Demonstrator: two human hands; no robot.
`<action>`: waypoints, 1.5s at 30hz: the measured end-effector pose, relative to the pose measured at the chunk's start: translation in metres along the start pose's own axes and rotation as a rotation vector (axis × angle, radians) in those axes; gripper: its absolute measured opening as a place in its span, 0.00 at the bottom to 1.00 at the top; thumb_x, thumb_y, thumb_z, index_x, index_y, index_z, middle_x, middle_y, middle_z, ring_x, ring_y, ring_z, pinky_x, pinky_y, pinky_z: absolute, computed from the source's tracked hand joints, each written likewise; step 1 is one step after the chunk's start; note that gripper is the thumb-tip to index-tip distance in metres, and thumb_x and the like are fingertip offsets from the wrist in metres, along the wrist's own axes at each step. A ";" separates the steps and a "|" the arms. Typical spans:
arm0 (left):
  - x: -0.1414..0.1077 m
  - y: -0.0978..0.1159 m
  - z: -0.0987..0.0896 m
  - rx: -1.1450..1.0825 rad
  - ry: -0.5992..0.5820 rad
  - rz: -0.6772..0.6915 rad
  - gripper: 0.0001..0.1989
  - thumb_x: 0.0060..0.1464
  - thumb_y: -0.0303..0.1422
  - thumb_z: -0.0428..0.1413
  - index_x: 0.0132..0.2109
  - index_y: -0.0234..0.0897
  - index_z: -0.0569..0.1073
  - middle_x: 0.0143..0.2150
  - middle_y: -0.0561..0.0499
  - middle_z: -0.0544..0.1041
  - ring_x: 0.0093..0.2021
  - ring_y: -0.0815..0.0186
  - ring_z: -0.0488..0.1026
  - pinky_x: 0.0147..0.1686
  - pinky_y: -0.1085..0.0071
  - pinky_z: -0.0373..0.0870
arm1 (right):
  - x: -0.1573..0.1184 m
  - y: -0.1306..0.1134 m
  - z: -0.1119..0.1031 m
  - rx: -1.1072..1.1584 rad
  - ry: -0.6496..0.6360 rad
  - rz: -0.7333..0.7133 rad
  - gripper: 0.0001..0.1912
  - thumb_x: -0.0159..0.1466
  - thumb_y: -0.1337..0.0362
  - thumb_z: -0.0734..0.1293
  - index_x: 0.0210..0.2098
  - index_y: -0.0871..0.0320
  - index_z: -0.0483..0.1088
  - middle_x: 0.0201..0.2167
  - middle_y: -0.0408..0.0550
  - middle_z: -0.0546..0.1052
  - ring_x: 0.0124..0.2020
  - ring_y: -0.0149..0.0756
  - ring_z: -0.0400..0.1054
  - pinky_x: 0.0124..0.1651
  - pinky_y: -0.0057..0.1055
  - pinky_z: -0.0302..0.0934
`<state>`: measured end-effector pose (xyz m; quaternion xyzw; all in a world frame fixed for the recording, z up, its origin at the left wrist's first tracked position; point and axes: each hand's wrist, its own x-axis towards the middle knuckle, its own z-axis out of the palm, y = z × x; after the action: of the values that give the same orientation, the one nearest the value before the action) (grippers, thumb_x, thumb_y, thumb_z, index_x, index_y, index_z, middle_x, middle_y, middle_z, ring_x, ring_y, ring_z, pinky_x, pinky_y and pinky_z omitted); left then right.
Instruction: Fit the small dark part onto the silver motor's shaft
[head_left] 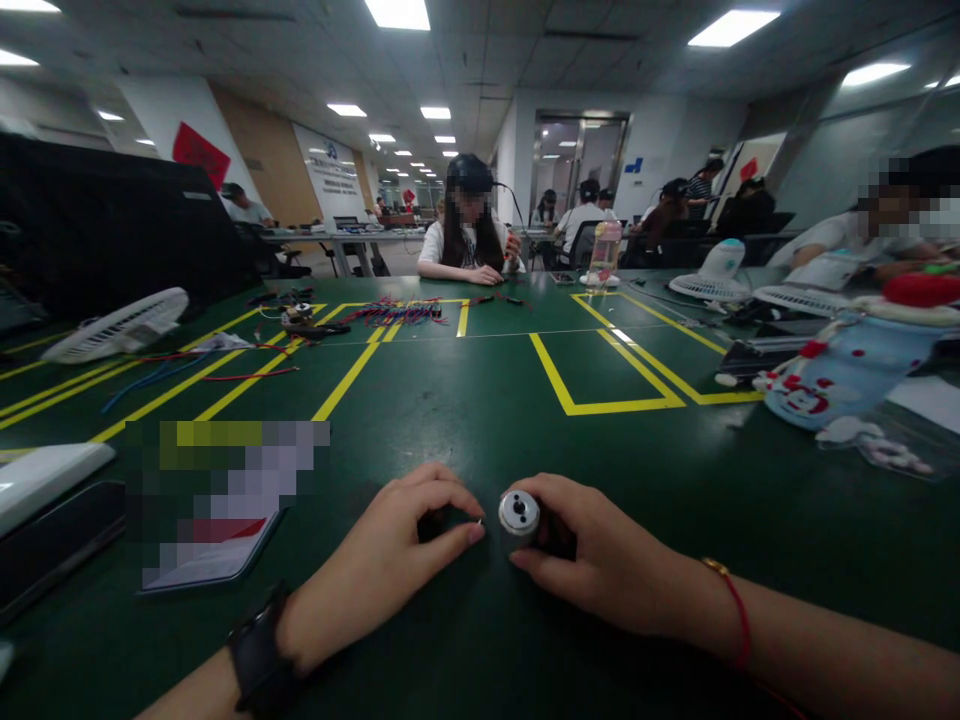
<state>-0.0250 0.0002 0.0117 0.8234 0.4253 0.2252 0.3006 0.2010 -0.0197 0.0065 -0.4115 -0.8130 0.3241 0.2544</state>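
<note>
A small cylindrical metal motor (519,512) stands with its round end face up, showing a dark center and dark holes beside it. My right hand (592,550) is closed around the motor from the right, thumb at the front and fingers behind. Just left of it, my left hand (412,530) pinches a tiny shiny piece (481,521) between thumb and index finger; it is too small to name. That piece is close to the motor but apart from it.
Left lie a badge-like card (217,560), a dark phone-like slab (56,545) and a white fan (120,325). Colored wires (397,313) are heaped farther back. At right stands a light-blue cup (855,365) near a plastic bag (900,450). A person (469,230) sits opposite.
</note>
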 end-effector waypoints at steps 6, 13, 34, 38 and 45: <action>0.006 0.019 -0.001 -0.170 0.177 0.008 0.09 0.60 0.33 0.54 0.45 0.46 0.76 0.41 0.52 0.70 0.42 0.64 0.69 0.43 0.67 0.65 | 0.000 0.001 0.000 -0.001 -0.001 -0.023 0.14 0.58 0.67 0.68 0.44 0.56 0.66 0.35 0.44 0.70 0.32 0.32 0.63 0.34 0.29 0.58; 0.009 0.030 0.004 -0.140 0.121 0.091 0.13 0.60 0.31 0.53 0.48 0.51 0.77 0.41 0.52 0.71 0.42 0.63 0.69 0.43 0.68 0.68 | -0.001 0.003 0.001 -0.041 0.007 -0.039 0.12 0.59 0.65 0.68 0.42 0.57 0.66 0.34 0.43 0.69 0.32 0.33 0.62 0.34 0.30 0.58; 0.006 -0.007 -0.005 -0.507 0.199 -0.271 0.13 0.60 0.36 0.50 0.48 0.39 0.75 0.35 0.51 0.74 0.31 0.66 0.68 0.32 0.70 0.65 | 0.000 -0.001 -0.001 -0.020 0.001 -0.001 0.15 0.58 0.66 0.69 0.44 0.56 0.66 0.37 0.45 0.71 0.33 0.33 0.63 0.34 0.30 0.58; 0.010 -0.017 -0.005 -0.688 0.235 -0.320 0.11 0.57 0.33 0.52 0.45 0.36 0.75 0.32 0.52 0.72 0.28 0.69 0.67 0.28 0.73 0.63 | -0.001 -0.002 -0.002 -0.001 0.000 -0.002 0.14 0.58 0.67 0.69 0.44 0.56 0.67 0.37 0.45 0.71 0.33 0.33 0.63 0.35 0.30 0.58; 0.009 -0.009 -0.005 -0.536 0.207 -0.334 0.11 0.58 0.33 0.51 0.45 0.37 0.74 0.31 0.53 0.71 0.28 0.68 0.66 0.29 0.73 0.62 | -0.001 -0.003 -0.001 -0.004 0.001 0.037 0.15 0.58 0.66 0.69 0.45 0.55 0.66 0.38 0.44 0.71 0.34 0.34 0.63 0.36 0.31 0.58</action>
<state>-0.0289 0.0131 0.0103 0.6068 0.5083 0.3591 0.4944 0.2004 -0.0214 0.0091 -0.4271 -0.8058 0.3269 0.2479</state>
